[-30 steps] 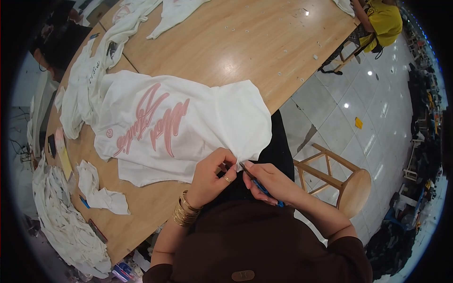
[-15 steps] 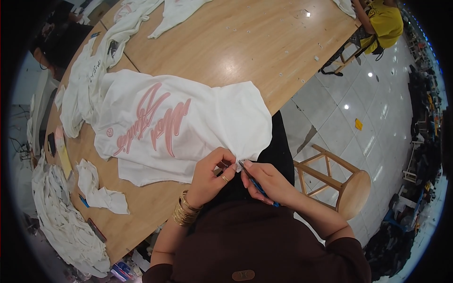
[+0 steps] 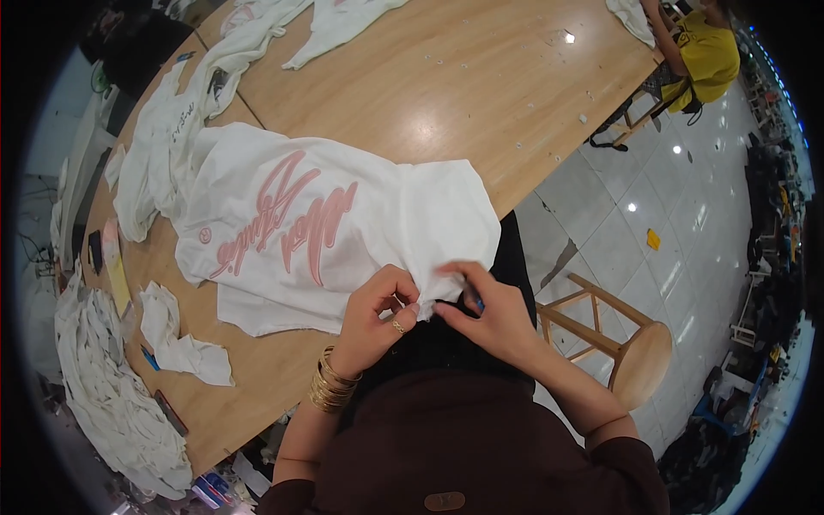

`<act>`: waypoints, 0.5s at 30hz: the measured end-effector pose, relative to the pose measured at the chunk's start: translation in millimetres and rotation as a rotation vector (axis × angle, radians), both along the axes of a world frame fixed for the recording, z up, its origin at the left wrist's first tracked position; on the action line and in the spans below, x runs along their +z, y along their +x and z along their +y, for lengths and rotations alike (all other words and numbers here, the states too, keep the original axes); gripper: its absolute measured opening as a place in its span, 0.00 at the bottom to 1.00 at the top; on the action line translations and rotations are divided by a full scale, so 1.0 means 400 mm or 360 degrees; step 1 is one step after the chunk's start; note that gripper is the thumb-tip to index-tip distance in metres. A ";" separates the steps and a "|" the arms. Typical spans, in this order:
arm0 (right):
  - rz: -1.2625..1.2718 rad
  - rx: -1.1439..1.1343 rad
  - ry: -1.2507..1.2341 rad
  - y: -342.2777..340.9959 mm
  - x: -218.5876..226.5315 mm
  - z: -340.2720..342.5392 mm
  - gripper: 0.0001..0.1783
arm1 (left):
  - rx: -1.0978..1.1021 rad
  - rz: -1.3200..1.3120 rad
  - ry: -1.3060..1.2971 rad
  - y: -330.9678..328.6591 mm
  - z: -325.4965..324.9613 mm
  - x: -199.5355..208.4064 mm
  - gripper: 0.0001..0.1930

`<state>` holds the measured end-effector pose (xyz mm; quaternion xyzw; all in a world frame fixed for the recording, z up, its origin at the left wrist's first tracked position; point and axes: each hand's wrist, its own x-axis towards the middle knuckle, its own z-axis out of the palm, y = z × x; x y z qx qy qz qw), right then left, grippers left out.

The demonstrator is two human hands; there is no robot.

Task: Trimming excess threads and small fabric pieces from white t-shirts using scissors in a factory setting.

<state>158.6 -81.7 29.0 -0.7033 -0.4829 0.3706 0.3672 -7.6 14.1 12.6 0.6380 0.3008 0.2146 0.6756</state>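
Observation:
A white garment [image 3: 275,215] with pink lettering lies on the table, its near right end hanging past the edge over my lap. My left hand [image 3: 378,313], with gold bangles and a ring, pinches the cloth at a gathered spot near its lower edge. Beside it my right hand [image 3: 489,313] has thumb and index finger spread at the fabric, the index finger smeared by motion. Tucked in that palm are small blue-handled thread snips [image 3: 479,303]; only a bit of blue shows and the blades are hidden.
White garments are heaped on the left of the table [image 3: 369,94], near a scrap of white cloth [image 3: 184,339] and a dark phone-like object [image 3: 172,413]. A wooden stool [image 3: 642,365] stands at right. A person in yellow [image 3: 708,60] sits at the far right.
My right thumb and index finger have spread apart, and the snips have gone from pointing at the cloth to lying back in the palm. My left hand keeps its pinch.

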 end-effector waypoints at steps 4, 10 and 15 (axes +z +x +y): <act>-0.0247 0.0052 0.0226 -0.001 -0.017 0.026 0.13 | -0.0077 0.0076 0.0171 -0.020 0.032 0.023 0.04; -0.0279 0.0128 0.0569 0.001 0.029 0.081 0.16 | 0.0315 0.0083 -0.0404 -0.013 0.042 0.090 0.03; -0.0249 0.0132 0.0527 -0.006 0.069 0.091 0.11 | 0.0383 -0.0126 -0.0303 -0.020 0.036 0.049 0.08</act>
